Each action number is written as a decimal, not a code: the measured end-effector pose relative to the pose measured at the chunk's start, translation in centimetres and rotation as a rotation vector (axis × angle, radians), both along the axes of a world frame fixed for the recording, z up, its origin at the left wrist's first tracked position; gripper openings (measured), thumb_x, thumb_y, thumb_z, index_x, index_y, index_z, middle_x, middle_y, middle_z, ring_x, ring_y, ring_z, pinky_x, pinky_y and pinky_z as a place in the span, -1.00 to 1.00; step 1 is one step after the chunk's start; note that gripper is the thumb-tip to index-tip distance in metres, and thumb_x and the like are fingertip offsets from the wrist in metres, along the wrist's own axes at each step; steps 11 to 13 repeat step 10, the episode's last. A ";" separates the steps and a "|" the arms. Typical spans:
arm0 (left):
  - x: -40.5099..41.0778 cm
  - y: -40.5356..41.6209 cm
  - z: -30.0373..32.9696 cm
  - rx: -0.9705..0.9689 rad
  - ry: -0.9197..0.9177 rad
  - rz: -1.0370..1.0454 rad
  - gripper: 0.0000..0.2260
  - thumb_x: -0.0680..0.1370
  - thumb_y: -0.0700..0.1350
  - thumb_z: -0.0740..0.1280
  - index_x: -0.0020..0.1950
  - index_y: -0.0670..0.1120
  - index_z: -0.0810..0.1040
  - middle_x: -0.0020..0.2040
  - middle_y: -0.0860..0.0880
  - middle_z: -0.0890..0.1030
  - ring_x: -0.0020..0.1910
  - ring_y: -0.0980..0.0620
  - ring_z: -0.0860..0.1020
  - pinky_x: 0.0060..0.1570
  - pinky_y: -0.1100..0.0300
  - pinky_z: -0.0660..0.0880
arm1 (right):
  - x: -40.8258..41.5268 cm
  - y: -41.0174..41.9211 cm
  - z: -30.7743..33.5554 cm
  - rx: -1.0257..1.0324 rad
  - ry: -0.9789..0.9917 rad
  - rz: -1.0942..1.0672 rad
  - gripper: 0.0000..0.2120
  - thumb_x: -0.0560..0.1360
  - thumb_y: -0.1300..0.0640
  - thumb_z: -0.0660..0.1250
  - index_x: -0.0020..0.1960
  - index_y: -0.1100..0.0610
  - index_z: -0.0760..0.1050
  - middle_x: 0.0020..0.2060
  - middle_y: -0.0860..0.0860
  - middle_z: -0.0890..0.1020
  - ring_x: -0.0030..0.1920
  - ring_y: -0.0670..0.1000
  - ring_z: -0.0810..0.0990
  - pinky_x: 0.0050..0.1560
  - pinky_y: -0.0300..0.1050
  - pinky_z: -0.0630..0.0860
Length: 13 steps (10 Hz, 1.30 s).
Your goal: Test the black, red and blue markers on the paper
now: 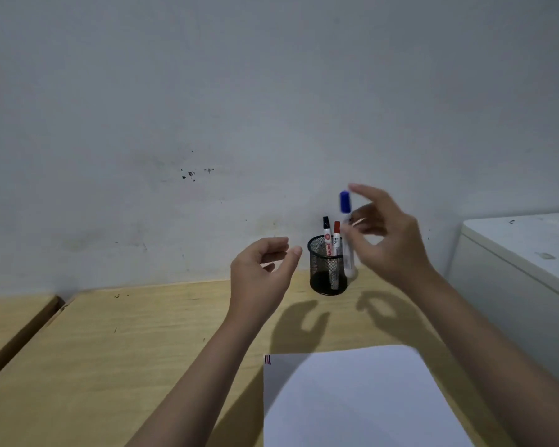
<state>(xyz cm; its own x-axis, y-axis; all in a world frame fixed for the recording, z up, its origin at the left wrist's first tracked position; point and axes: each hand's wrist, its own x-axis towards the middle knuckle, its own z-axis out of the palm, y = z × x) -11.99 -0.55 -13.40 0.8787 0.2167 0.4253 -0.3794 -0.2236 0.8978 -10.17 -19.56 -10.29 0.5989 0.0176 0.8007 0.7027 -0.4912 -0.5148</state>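
Note:
A black mesh pen cup [328, 269] stands at the back of the wooden desk [142, 343], near the wall. The black marker [326, 232] and the red marker [336, 237] stand capped inside it. The blue marker [346, 221], capped and blurred, is upright just right of the cup, pinched at the fingertips of my right hand [391, 240]. My left hand [262, 269] hovers left of the cup with curled, parted fingers and holds nothing. The white paper [359, 401] lies near me, with short red and dark strokes [267, 360] at its top left corner.
A white appliance or cabinet [523, 253] stands at the right beside the desk. A second wooden surface [13, 314] adjoins the desk on the left across a gap. The grey wall rises right behind the cup.

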 end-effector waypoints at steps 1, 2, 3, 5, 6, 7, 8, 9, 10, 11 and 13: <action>3.5 -1.4 -1.3 0.144 0.035 0.025 -0.77 0.42 0.01 0.43 0.01 -0.07 0.63 -0.04 0.03 0.67 -0.04 0.12 0.61 -0.06 0.21 0.51 | 3.0 -2.1 1.6 0.136 -0.013 -0.112 -0.61 0.41 0.27 0.40 0.19 0.04 0.45 -0.24 0.08 0.65 -0.32 -0.06 0.62 -0.20 -0.25 0.59; 6.8 -3.1 -2.6 0.317 0.043 0.036 -0.71 0.43 0.05 0.40 0.07 -0.07 0.59 0.06 0.01 0.61 0.06 0.06 0.55 0.01 0.20 0.45 | 6.0 -3.2 2.0 0.211 0.037 -0.200 -0.62 0.39 0.23 0.42 0.16 0.06 0.42 -0.26 0.03 0.63 -0.42 -0.15 0.59 -0.30 -0.34 0.51; 9.5 -4.6 -3.5 0.467 0.069 0.025 -0.66 0.44 0.09 0.37 0.11 -0.09 0.58 0.10 -0.06 0.57 0.17 -0.03 0.49 0.07 0.16 0.42 | 8.9 -3.4 0.8 0.180 0.174 -0.256 -0.62 0.37 0.20 0.43 0.12 0.00 0.41 -0.24 0.04 0.63 -0.39 -0.05 0.63 -0.28 -0.17 0.57; 12.0 -6.1 -4.7 0.560 0.111 0.061 -0.64 0.44 0.12 0.36 -0.01 -0.17 0.60 0.05 -0.12 0.56 0.11 -0.08 0.49 -0.02 0.09 0.46 | 12.7 -3.0 -3.1 0.000 0.379 -0.257 -0.58 0.34 0.23 0.40 0.15 0.03 0.40 -0.29 0.10 0.63 -0.27 0.04 0.61 -0.27 -0.14 0.50; 12.4 -6.0 -5.0 0.515 0.118 0.063 -0.58 0.40 0.13 0.41 0.05 -0.18 0.61 0.06 -0.11 0.57 0.11 -0.07 0.51 0.03 0.05 0.50 | 13.4 -2.7 -4.4 -0.099 0.468 -0.244 -0.61 0.31 0.26 0.43 0.09 0.06 0.44 -0.34 0.08 0.64 -0.31 0.02 0.60 -0.26 -0.05 0.56; 12.3 -5.8 -5.2 0.477 0.134 0.056 -0.53 0.38 0.15 0.42 0.11 -0.16 0.59 0.08 -0.08 0.58 0.13 -0.07 0.51 0.09 0.00 0.50 | 13.6 -2.2 -5.6 -0.168 0.540 -0.229 -0.59 0.28 0.24 0.47 0.07 0.06 0.43 -0.36 0.03 0.62 -0.31 0.03 0.61 -0.23 0.08 0.61; 11.9 -5.8 -5.1 0.525 0.135 0.067 -0.56 0.40 0.16 0.39 0.08 -0.16 0.60 0.09 -0.08 0.58 0.14 -0.07 0.50 0.06 0.03 0.50 | 13.5 -2.1 -6.2 -0.172 0.524 -0.243 -0.55 0.31 0.18 0.47 0.14 0.05 0.39 -0.29 0.05 0.61 -0.23 0.04 0.60 -0.18 0.11 0.61; 11.3 -5.6 -4.3 0.576 0.146 0.035 -0.64 0.43 0.13 0.37 0.02 -0.14 0.60 0.06 -0.10 0.59 0.15 -0.08 0.50 0.01 0.08 0.47 | 12.8 -2.1 -5.7 -0.178 0.504 -0.288 -0.46 0.34 0.06 0.46 0.24 0.06 0.33 -0.13 0.06 0.55 -0.10 0.08 0.57 -0.12 0.03 0.56; 10.1 -5.4 -3.4 0.534 0.102 0.014 -0.62 0.45 0.11 0.36 0.15 -0.10 0.54 0.16 -0.09 0.58 0.23 -0.08 0.46 0.08 0.16 0.38 | 11.4 -2.4 -4.0 -0.067 0.419 -0.313 -0.50 0.37 0.03 0.44 0.24 0.07 0.36 -0.03 0.07 0.54 -0.12 0.08 0.57 -0.13 -0.03 0.53; 10.1 -5.4 -3.4 0.534 0.102 0.014 -0.62 0.45 0.11 0.36 0.15 -0.10 0.54 0.16 -0.09 0.58 0.23 -0.08 0.46 0.08 0.16 0.38 | 11.4 -2.4 -4.0 -0.067 0.419 -0.313 -0.50 0.37 0.03 0.44 0.24 0.07 0.36 -0.03 0.07 0.54 -0.12 0.08 0.57 -0.13 -0.03 0.53; 10.1 -5.4 -3.4 0.534 0.102 0.014 -0.62 0.45 0.11 0.36 0.15 -0.10 0.54 0.16 -0.09 0.58 0.23 -0.08 0.46 0.08 0.16 0.38 | 11.4 -2.4 -4.0 -0.067 0.419 -0.313 -0.50 0.37 0.03 0.44 0.24 0.07 0.36 -0.03 0.07 0.54 -0.12 0.08 0.57 -0.13 -0.03 0.53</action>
